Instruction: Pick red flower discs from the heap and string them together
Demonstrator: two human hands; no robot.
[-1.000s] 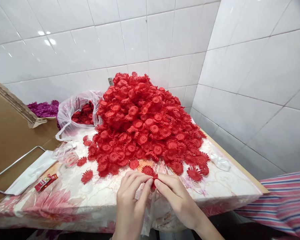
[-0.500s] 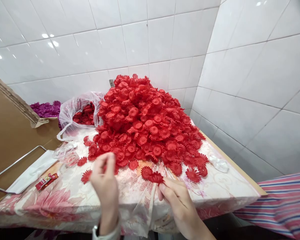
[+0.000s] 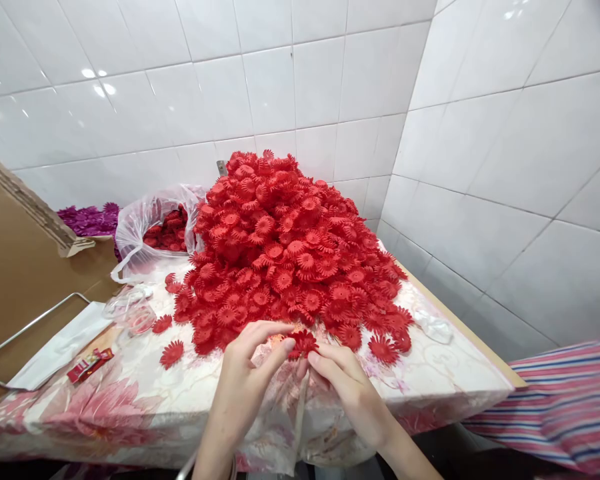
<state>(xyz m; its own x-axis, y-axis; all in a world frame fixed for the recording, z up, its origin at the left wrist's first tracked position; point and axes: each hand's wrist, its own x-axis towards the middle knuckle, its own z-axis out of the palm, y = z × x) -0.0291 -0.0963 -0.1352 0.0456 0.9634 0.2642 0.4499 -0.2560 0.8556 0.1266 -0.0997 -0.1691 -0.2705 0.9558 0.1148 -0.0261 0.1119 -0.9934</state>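
Note:
Between my two hands, just in front of the big pile of red fabric flowers (image 3: 285, 253), is a dark red fabric flower (image 3: 304, 343). My right hand (image 3: 347, 383) pinches its right side between thumb and fingers. At its left side, my left hand (image 3: 247, 373) closes thumb and index finger on the edge. Fingertips partly cover the flower, so I cannot tell whether it is a single one or stacked layers. A few loose red flowers (image 3: 172, 354) lie on the flowered tablecloth (image 3: 180, 413) to the left.
A clear plastic bag (image 3: 130, 233) with darker red flowers stands left of the pile, purple flowers (image 3: 93, 220) behind it. At the left are a cardboard box (image 3: 25, 233), white paper (image 3: 60, 347) and a red wrapper (image 3: 90, 365). Striped cloth (image 3: 570, 400) hangs at the right. Tiled walls (image 3: 325, 87) enclose the table.
My left hand has come from the left, near the pile's front edge, to the flower in my right hand. The right hand has moved slightly left, keeping its hold.

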